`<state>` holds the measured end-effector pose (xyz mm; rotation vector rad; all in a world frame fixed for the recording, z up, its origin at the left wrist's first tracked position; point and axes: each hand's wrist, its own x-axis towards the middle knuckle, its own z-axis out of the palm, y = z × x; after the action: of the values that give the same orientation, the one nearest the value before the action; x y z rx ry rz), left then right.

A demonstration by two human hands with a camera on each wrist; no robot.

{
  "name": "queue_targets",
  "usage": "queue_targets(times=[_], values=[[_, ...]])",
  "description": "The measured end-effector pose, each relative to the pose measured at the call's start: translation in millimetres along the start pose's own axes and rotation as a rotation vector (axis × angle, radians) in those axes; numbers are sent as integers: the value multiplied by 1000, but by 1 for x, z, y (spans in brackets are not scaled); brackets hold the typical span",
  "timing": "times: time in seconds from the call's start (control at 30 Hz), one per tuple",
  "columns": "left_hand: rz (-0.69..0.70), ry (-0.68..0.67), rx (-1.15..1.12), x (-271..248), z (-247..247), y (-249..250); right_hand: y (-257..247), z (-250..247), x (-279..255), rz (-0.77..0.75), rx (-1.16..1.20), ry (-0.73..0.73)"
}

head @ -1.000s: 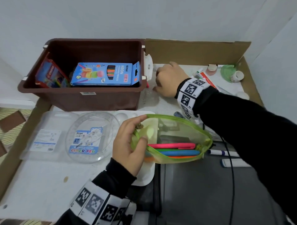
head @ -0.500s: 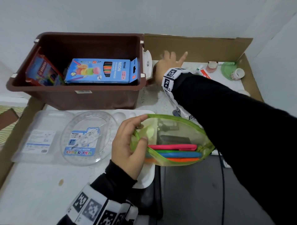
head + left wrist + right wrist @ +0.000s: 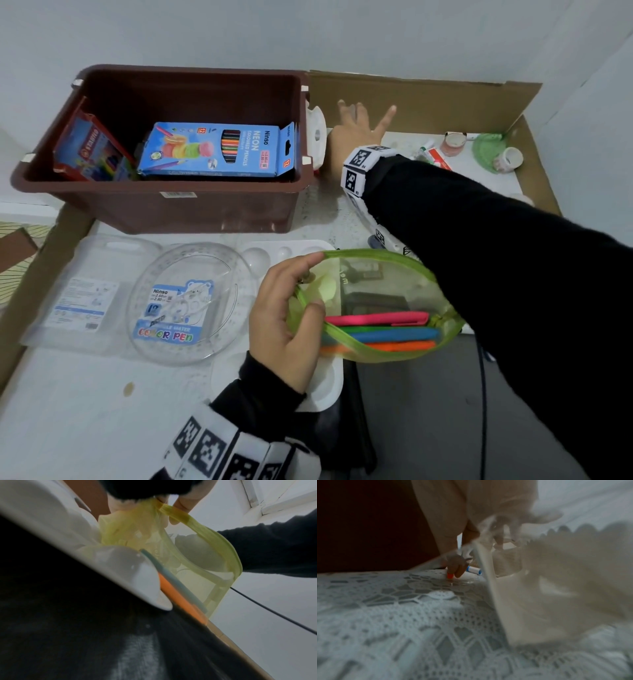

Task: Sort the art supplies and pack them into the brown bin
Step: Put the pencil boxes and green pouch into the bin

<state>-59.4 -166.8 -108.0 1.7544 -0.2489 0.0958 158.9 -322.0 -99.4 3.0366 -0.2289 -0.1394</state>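
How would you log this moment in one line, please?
left hand: holds green pouch open | right hand: fingers spread, beside brown bin

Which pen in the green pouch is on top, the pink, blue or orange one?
The pink pen lies uppermost in the green pouch. The blue pen sits just below it, and the orange pen is lowest, along the pouch's near zipper edge.

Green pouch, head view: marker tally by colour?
Markers seen through the green pouch, which the left hand grips:
Pink: 1
Blue: 1
Orange: 1
Total: 3 visible; darker contents behind are unclear.
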Motion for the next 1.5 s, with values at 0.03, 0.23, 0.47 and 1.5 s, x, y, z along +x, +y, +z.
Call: queue_targets(times=[0.03,0.23,0.47,1.5], values=[[1,-1,1,0,0,0,2,0,0,6,1,-9],[14,6,2,0,0,0,1,0,1,1,-47,3],[21,-3,-5,0,0,-1,-3,-14,1,26,-18,4],[123,-103,100,-32,-29,14,65,-16,-336,-18,1121,439]])
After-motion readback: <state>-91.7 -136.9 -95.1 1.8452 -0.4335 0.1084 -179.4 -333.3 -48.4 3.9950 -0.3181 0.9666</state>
